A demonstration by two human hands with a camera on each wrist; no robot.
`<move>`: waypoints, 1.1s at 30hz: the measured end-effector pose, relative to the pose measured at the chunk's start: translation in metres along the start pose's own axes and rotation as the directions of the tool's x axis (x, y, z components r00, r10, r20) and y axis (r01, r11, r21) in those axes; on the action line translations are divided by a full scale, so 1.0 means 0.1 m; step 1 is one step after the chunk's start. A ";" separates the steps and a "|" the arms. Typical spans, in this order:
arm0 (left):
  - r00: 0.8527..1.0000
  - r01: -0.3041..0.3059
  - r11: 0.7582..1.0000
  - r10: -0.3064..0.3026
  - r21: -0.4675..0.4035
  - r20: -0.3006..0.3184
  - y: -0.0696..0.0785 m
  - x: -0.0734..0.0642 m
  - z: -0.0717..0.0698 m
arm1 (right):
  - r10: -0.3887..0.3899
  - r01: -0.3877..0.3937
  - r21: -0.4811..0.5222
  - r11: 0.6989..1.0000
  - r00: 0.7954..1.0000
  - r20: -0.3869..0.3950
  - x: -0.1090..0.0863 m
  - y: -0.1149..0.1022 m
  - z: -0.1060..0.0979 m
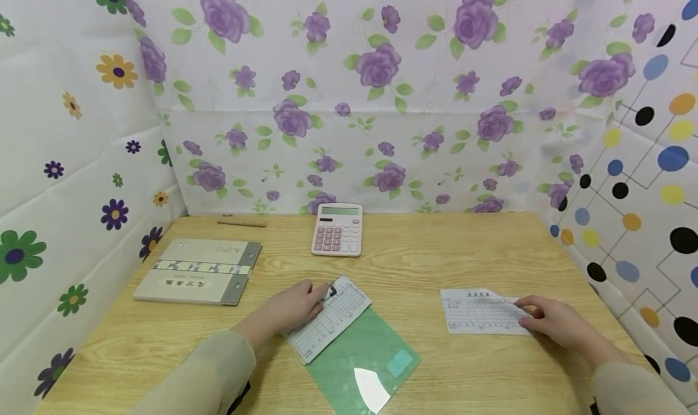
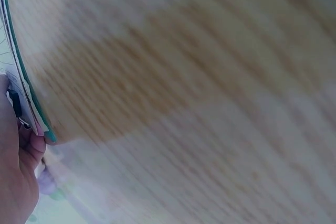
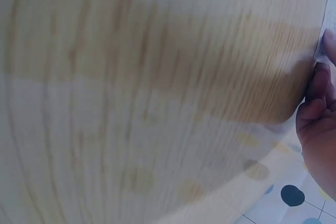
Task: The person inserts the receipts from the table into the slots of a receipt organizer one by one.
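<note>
My left hand (image 1: pixel 297 306) grips a stack of printed forms (image 1: pixel 340 315) at its upper left edge, beside a black clip (image 1: pixel 332 291). In the left wrist view the thumb lies over the stack (image 2: pixel 21 85) and fingertips show under its edge. Beneath the forms, a translucent green board (image 1: pixel 349 366) lies slanted on the table, with a pale blue label near its right corner. Over on the right, my right hand (image 1: pixel 556 321) pinches the right end of a single printed form (image 1: pixel 480 315). That form's top edge curls up slightly.
A pink and white calculator (image 1: pixel 337 229) stands at the back middle of the wooden table (image 1: pixel 425 251). To the left lie a beige and grey book (image 1: pixel 199 272) and a thin brown stick (image 1: pixel 242 222). Patterned cloth (image 1: pixel 338 109) surrounds the table's back and sides.
</note>
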State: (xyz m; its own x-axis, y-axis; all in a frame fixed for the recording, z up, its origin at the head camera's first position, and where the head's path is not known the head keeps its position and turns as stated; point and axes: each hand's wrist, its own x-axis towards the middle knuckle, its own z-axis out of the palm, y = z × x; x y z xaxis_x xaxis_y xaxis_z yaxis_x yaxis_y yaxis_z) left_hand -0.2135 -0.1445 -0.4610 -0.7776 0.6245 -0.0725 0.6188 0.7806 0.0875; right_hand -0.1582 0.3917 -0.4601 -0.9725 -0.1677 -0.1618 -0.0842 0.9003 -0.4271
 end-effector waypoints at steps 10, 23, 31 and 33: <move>1.000 -0.017 1.000 0.017 0.007 0.000 -0.01 0.02 0.03 | 0.056 -0.052 0.254 0.966 0.998 -0.010 0.07 -0.09 0.05; 1.000 -0.011 1.000 0.011 -0.001 0.008 0.00 0.01 -0.02 | -0.007 0.029 0.429 0.903 0.999 -0.053 0.32 -0.58 -0.08; 1.000 -0.021 1.000 0.021 0.008 -0.001 -0.01 0.01 -0.01 | -0.055 0.060 0.506 0.860 0.998 -0.026 0.53 -0.89 -0.09; 1.000 -0.012 1.000 0.012 0.004 0.013 -0.01 0.01 -0.01 | -0.074 0.071 0.549 0.833 0.997 -0.016 0.57 -0.98 -0.04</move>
State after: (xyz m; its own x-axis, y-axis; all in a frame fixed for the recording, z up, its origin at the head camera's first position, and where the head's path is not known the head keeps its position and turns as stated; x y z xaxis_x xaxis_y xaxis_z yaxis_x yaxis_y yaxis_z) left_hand -0.2150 -0.1447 -0.4605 -0.7687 0.6340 -0.0845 0.6285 0.7732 0.0841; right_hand -0.2059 0.2952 -0.4241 -0.9670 -0.2274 -0.1152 -0.0198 0.5175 -0.8555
